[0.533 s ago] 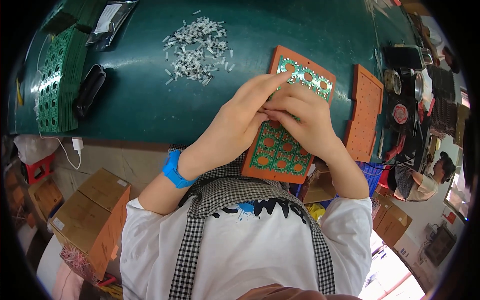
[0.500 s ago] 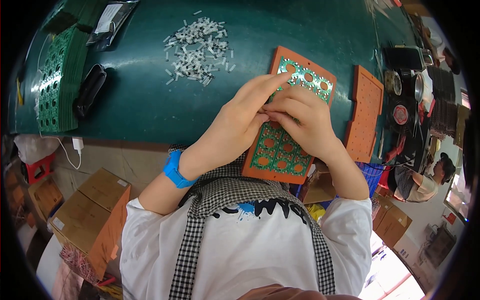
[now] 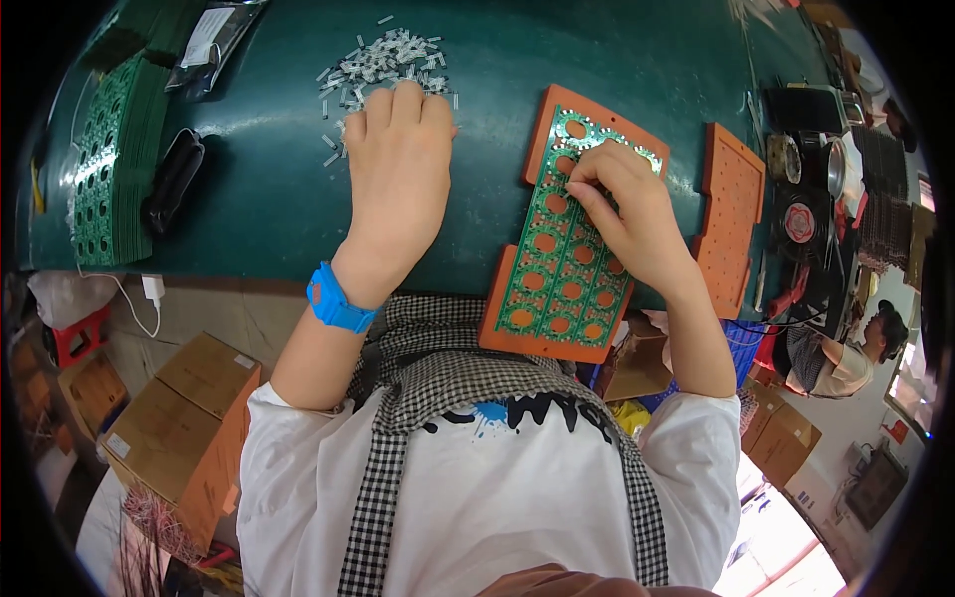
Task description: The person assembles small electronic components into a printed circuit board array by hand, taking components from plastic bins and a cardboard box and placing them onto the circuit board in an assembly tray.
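A green circuit board panel (image 3: 545, 261) with rows of round orange openings lies in an orange tray (image 3: 537, 344) at the table's front edge. Over the panel's upper part, my right hand (image 3: 629, 204) has its thumb and index finger pinched together. Whatever is between those fingertips is too small to make out. My left hand (image 3: 400, 179), palm down, reaches to the near side of a heap of small clear-and-white parts (image 3: 383, 62). Its fingers bend downward and their tips are hidden, so its grip does not show.
A second orange tray (image 3: 731, 224) lies to the right. At the left stand stacked green boards (image 3: 109, 164), a black open case (image 3: 177, 179) and a dark bag (image 3: 214, 45). Tins and a tape roll (image 3: 798, 227) crowd the right side. Cardboard boxes (image 3: 184, 398) sit below the table.
My left hand has left the panel and moved left and away to the heap of small parts. My right hand stays over the panel, shifted slightly right, its pinch now showing.
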Action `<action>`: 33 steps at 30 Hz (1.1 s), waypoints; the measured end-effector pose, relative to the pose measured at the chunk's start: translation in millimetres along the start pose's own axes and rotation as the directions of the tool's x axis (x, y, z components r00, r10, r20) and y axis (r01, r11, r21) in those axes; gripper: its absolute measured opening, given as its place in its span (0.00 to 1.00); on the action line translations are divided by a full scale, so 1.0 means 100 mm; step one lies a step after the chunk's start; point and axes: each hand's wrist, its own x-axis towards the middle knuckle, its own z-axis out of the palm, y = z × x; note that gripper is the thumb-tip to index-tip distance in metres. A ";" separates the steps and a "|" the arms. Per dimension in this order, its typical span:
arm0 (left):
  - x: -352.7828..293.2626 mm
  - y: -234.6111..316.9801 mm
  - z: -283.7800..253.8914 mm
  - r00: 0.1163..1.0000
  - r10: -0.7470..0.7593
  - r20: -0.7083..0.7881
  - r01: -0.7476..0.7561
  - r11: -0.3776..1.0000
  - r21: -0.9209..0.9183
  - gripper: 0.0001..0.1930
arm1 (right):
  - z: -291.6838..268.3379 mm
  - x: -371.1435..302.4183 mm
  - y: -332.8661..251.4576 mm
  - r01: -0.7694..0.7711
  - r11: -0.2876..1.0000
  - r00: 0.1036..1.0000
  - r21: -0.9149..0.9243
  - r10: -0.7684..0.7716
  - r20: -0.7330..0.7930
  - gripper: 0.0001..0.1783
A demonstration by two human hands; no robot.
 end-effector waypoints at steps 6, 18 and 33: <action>-0.04 0.02 -0.11 0.996 -0.051 -0.075 0.018 0.921 -0.390 0.02 | 0.02 -0.01 0.02 -0.001 1.000 1.000 -0.024 0.001 -0.007 0.04; -0.24 0.15 -0.25 0.880 -0.213 0.424 0.452 0.107 -0.885 0.08 | 0.16 -0.12 0.01 0.156 0.935 0.955 -0.319 -0.226 -0.194 0.08; -0.25 0.32 -0.22 0.742 0.047 0.668 0.667 -0.149 -0.730 0.14 | 0.11 -0.21 -0.24 0.373 0.842 0.866 -0.390 -0.467 -0.178 0.15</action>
